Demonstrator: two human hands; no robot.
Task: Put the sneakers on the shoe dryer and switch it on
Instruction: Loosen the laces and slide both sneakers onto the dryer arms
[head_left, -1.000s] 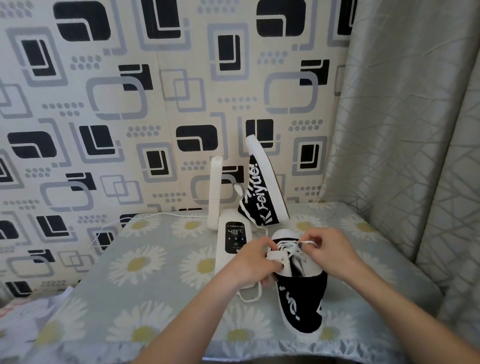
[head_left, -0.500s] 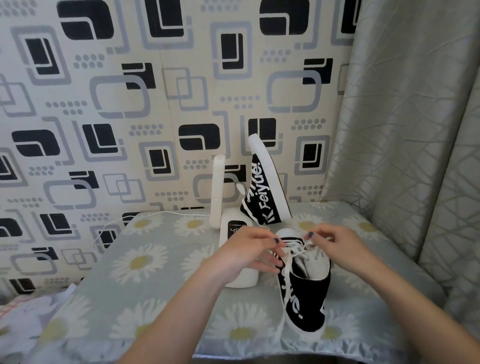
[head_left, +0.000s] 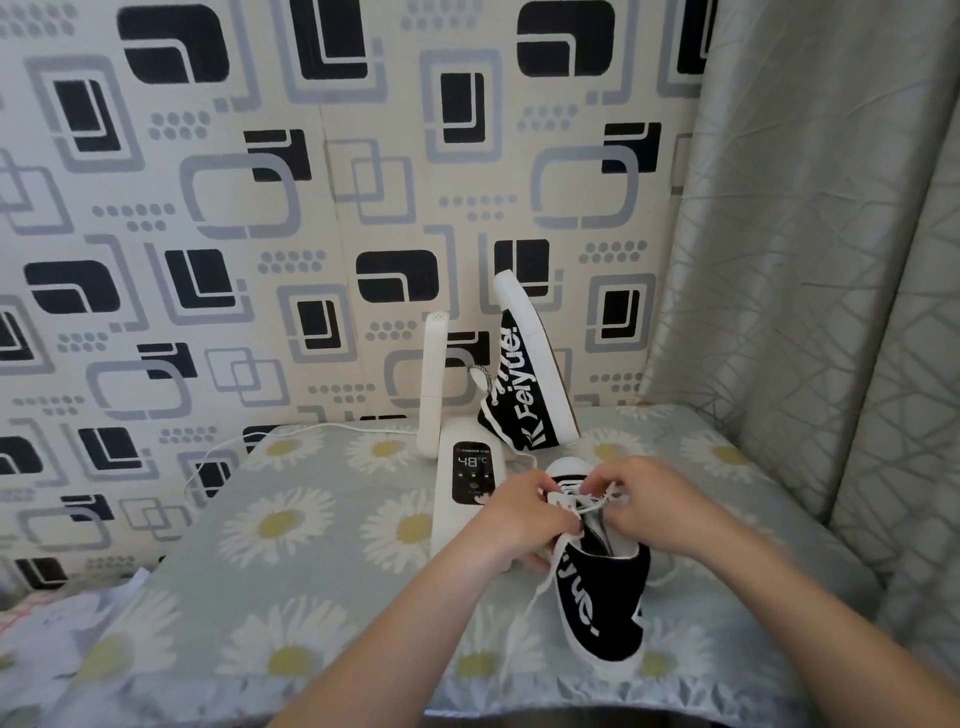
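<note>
The white shoe dryer stands on a table covered with a daisy-print cloth, near the patterned wall. Its left tube stands upright and bare, and the right tube is hidden inside one black sneaker, which hangs on it upside down with the white sole turned up and to the right. On the side of this sneaker the white word "Feiyue." can be read. The dark panel on the dryer base shows "48°C" in light digits, with a small brand line above it that is too small to read. The second sneaker lies on the cloth just right of the dryer base, its toe pointing away from the person; on its side only the letters "yue." are visible. The left hand holds the near edge of this sneaker and pinches the white laces with curled fingers. The right hand also has curled fingers and pinches the laces from the other side. A white cable runs from the dryer to the left over the table edge. A grey curtain hangs at the right.
</note>
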